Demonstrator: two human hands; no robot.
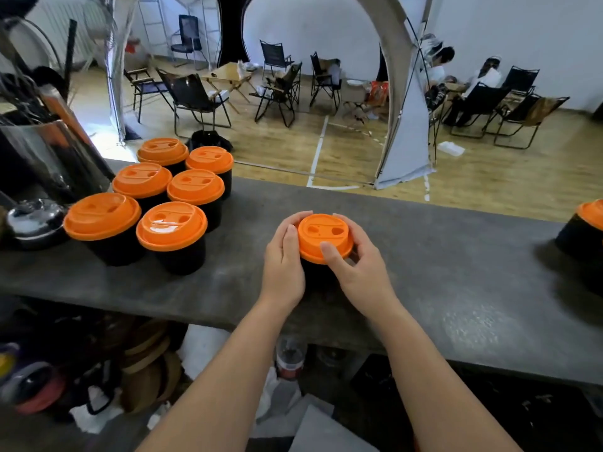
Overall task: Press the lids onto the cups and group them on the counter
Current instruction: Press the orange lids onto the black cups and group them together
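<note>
The hands and lid are hiding nearly all of the middle cup. The right edge is cutting off another cup. Clutter under the counter is sitting too dark to tell apart.

Two bare forearms enter from the near edge, each ending in one of the hands: left hand and right hand. No sleeve, glove, wristband, watch or ring shows on either; both arms are uncovered from the frame edge to the fingertips. Fingernails are short and unpainted where visible, as on the right thumb. No markings show.
</note>
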